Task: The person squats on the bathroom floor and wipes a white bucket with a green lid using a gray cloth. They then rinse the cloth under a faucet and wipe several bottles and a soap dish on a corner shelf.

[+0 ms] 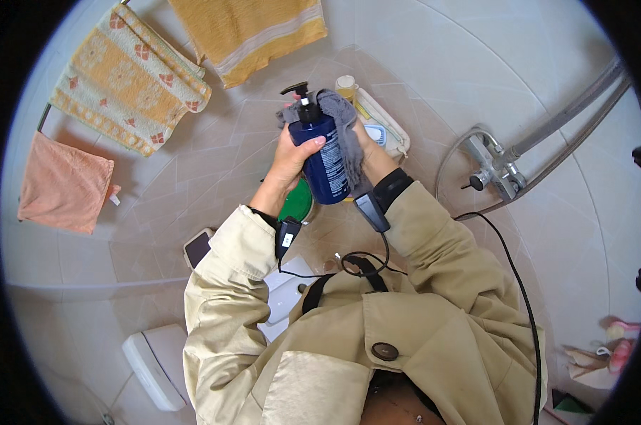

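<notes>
A dark blue pump bottle (pixel 326 159) with a black pump head is held up in front of me, tilted a little. My left hand (pixel 294 151) grips its left side, the thumb lying across the front. A grey cloth (pixel 347 133) drapes over the bottle's right side and behind its neck. My right hand (pixel 367 149) holds the cloth against the bottle; its fingers are mostly hidden by the cloth. Below the bottle, partly covered by it and my left wrist, is a green round lid (pixel 297 202).
Behind my right hand, a pale tray (pixel 400 135) carries a blue soap dish (pixel 376 135) and a jar (pixel 346 87). A shower mixer tap (pixel 493 167) with a hose is on the right wall. Towels (pixel 134 79) hang at upper left. Black cables run from both wrists.
</notes>
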Available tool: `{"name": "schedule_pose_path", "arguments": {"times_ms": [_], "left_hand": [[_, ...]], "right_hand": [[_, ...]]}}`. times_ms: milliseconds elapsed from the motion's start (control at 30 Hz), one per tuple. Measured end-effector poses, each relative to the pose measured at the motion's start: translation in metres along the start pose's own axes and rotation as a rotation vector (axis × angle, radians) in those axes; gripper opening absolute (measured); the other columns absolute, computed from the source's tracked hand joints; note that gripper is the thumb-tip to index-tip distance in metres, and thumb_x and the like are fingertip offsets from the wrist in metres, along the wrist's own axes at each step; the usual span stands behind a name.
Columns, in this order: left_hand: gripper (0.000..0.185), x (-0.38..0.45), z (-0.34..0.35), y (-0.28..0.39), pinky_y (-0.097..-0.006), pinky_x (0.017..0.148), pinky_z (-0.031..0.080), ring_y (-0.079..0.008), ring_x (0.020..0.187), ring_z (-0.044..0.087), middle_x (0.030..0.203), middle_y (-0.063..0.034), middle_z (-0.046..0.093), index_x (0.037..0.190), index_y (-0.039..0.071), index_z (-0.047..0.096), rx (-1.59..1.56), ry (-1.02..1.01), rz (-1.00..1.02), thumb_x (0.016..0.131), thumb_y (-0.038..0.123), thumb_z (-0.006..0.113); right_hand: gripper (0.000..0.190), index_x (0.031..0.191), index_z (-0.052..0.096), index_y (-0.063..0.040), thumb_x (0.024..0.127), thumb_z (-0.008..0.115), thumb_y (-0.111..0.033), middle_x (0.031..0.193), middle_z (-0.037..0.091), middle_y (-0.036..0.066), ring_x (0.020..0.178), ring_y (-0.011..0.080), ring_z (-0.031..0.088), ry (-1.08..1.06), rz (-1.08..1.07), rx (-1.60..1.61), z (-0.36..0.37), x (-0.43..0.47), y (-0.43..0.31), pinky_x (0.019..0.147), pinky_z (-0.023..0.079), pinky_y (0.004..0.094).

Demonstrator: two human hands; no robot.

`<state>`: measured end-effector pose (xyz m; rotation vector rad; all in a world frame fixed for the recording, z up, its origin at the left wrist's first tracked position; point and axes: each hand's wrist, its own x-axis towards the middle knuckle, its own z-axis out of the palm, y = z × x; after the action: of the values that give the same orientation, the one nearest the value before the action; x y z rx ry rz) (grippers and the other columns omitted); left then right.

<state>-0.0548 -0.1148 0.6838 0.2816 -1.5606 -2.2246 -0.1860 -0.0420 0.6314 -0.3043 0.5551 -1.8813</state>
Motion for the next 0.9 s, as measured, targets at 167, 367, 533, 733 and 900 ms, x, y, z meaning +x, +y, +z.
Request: {"name": "schedule_pose_path", "arguments": {"times_ms": [167,367,533,733,900], "left_hand": [[0.053,0.011,-0.033,0.002,-0.0284,0.076,0.047,-0.0151,0.086,0.055,0.098,-0.0085,0.055,0.111,0.002,0.041,-0.054,0.366,0.117,0.07,0.016,0.073],[0.053,0.02,-0.044,0.004,-0.026,0.073,0.046,-0.0139,0.083,0.054,0.097,-0.0074,0.054,0.109,0.002,0.04,0.134,0.577,0.202,0.071,0.018,0.074],[0.035,0.008,-0.045,0.018,-0.0261,0.076,0.047,-0.012,0.082,0.056,0.093,-0.003,0.059,0.104,0.004,0.053,-0.151,0.337,0.131,0.078,0.022,0.066],[0.046,0.008,-0.034,0.026,-0.0282,0.078,0.046,-0.014,0.085,0.055,0.096,-0.0061,0.056,0.112,0.004,0.043,-0.219,0.447,0.354,0.076,0.016,0.068],[0.07,0.009,-0.008,0.009,-0.0285,0.085,0.041,-0.0175,0.095,0.051,0.105,-0.01,0.05,0.118,0.004,0.035,0.677,0.679,0.64,0.063,0.013,0.077]], "right_hand": [[0.045,0.121,0.043,0.005,0.085,0.05,-0.02,0.12,0.05,0.018,0.11,0.0294,0.049,0.112,-0.444,-1.072,0.026,-0.017,0.052,0.095,0.038,0.0386],[0.058,0.122,0.03,0.014,0.07,0.049,-0.002,0.126,0.03,0.031,0.112,0.0448,0.037,0.082,-0.875,-1.992,0.054,-0.016,0.066,0.096,0.034,0.0431],[0.043,0.124,0.042,-0.004,0.085,0.051,-0.019,0.111,0.057,0.012,0.1,0.0232,0.055,-0.191,-0.322,-1.016,0.041,0.028,0.026,0.089,0.042,0.0336],[0.048,0.112,0.054,-0.003,0.088,0.044,-0.042,0.109,0.059,0.01,0.096,0.0215,0.058,0.064,0.217,-0.005,0.032,0.008,0.035,0.088,0.046,0.0345],[0.034,0.106,0.053,-0.007,0.089,0.043,-0.035,0.105,0.057,0.011,0.095,0.0216,0.054,-0.194,-0.114,-0.38,0.017,0.009,0.056,0.086,0.045,0.0329]]}}
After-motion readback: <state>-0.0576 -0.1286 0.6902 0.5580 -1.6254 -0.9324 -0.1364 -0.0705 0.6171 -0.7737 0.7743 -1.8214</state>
